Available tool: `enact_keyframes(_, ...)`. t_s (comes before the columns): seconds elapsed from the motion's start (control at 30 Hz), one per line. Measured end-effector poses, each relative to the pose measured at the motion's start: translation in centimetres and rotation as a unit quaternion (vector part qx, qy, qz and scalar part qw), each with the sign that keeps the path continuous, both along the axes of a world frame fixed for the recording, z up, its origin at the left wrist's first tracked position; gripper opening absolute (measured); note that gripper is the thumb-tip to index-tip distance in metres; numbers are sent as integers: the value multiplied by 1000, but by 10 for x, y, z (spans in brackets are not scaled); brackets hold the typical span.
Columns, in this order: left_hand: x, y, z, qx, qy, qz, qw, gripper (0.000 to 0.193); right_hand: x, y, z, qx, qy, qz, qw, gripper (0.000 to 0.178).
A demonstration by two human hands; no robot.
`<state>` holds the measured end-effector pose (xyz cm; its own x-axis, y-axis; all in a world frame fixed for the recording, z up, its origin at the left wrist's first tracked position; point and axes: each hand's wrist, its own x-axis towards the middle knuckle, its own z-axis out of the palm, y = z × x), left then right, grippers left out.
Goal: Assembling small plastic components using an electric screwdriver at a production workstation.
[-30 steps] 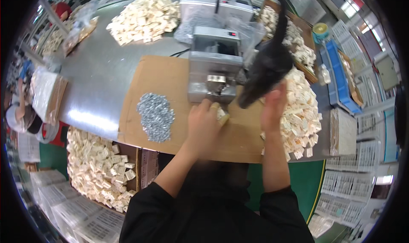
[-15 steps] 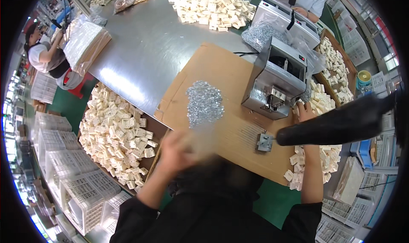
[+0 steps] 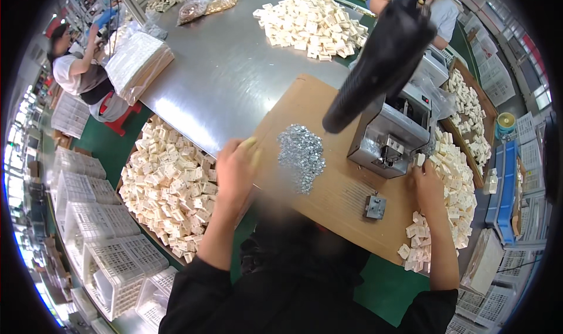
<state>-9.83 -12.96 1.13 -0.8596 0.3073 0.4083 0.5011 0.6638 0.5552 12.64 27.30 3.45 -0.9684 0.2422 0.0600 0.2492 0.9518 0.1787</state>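
My left hand (image 3: pixel 237 169) is raised beside the cardboard's left edge, its fingers curled together. Pale yellow shows at the fingertips; what they hold, if anything, cannot be made out. To its right lies a heap of small silvery metal pieces (image 3: pixel 301 155) on the cardboard sheet (image 3: pixel 281 108). My right hand (image 3: pixel 428 186) is closed at the front right of a metal bench machine (image 3: pixel 384 137), pinching a small cream plastic part (image 3: pixel 420 159). A pile of cream plastic parts (image 3: pixel 454 181) spreads beside that hand. A small metal block (image 3: pixel 375 207) sits on the cardboard left of it.
A blurred black rod-shaped thing (image 3: pixel 375 64) hangs over the machine, hiding part of it. More cream parts fill a box (image 3: pixel 170 187) at left and a far heap (image 3: pixel 311 26). White plastic crates (image 3: pixel 117 266) stand at lower left. Co-workers sit at far left and far right.
My left hand has gone up and away from the heap's near side. My right hand has drawn back slightly, showing a cream part. The black rod has swung from right to upper middle; the view has shifted.
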Motion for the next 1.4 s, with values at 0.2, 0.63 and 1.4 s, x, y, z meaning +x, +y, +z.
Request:
enact_keyframes(0.2,-22,34,-7,-72,11,-52,996,19,0,-6,2,40,1,2,999,27)
enact_keyframes(0.63,19,41,26,-18,-125,-113,986,10,68,-66,6,-635,319,-185,679,32)
enact_keyframes(1.4,109,163,-13,-13,-59,-467,882,27,34,-137,-7,-371,341,-240,830,20)
